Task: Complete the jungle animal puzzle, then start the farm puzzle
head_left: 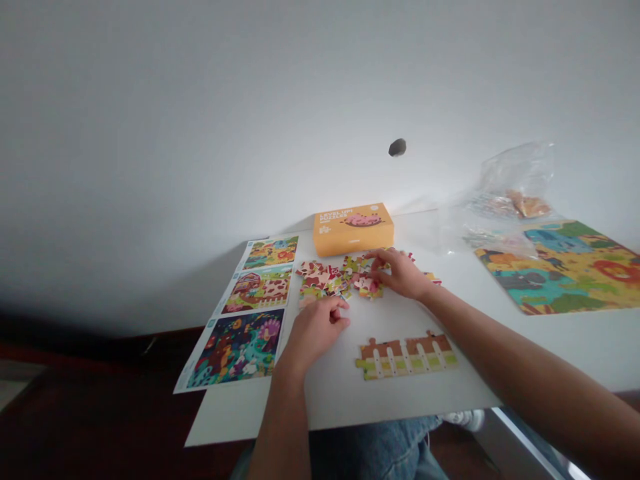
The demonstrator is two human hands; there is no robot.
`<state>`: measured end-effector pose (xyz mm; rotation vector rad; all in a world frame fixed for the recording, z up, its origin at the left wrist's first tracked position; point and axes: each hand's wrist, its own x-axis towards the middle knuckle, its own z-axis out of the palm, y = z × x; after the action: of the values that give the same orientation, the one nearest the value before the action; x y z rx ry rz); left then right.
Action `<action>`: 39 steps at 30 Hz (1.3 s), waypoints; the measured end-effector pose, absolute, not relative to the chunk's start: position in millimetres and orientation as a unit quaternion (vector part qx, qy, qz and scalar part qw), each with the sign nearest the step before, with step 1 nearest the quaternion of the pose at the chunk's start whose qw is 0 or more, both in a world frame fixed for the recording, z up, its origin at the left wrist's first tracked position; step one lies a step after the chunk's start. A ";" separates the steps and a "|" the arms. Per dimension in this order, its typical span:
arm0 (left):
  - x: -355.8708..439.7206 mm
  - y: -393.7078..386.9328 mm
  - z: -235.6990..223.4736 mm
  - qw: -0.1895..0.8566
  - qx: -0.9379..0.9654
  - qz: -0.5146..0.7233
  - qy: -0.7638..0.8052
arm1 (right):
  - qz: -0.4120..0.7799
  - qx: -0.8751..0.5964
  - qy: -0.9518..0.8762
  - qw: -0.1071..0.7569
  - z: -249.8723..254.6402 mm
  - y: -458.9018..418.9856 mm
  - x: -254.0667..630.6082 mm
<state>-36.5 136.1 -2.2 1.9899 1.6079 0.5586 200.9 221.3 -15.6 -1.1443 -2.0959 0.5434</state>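
A pile of loose jigsaw pieces (325, 279) in red, white, brown and green lies mid-table. My right hand (403, 272) reaches over the right side of this pile, fingers apart and fingertips at the pieces; no piece is clearly gripped. Just under one of its fingers is a cow-patterned piece (367, 285). At the pile's near edge rests my left hand (317, 327), its fingers curled in and nothing visible in them. Closer to me, a joined strip of fence puzzle pieces (407, 357) lies flat, brown above and green below.
A yellow puzzle box (354, 230) stands behind the pile, near the wall. Left lies a reference sheet (253, 300) with three pictures, overhanging the table edge. On the right are an assembled animal puzzle (575, 267) and clear plastic bags (515, 193) holding pieces.
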 end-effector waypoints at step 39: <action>-21.3 142.8 -12.6 0.339 0.623 0.414 0.571 | 0.118 -0.591 -0.722 0.340 -25.1 227.5 200.9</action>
<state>-21.3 142.8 -12.6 1.6227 1.4868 1.0772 200.9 227.5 -25.1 -1.5386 -1.8799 0.3062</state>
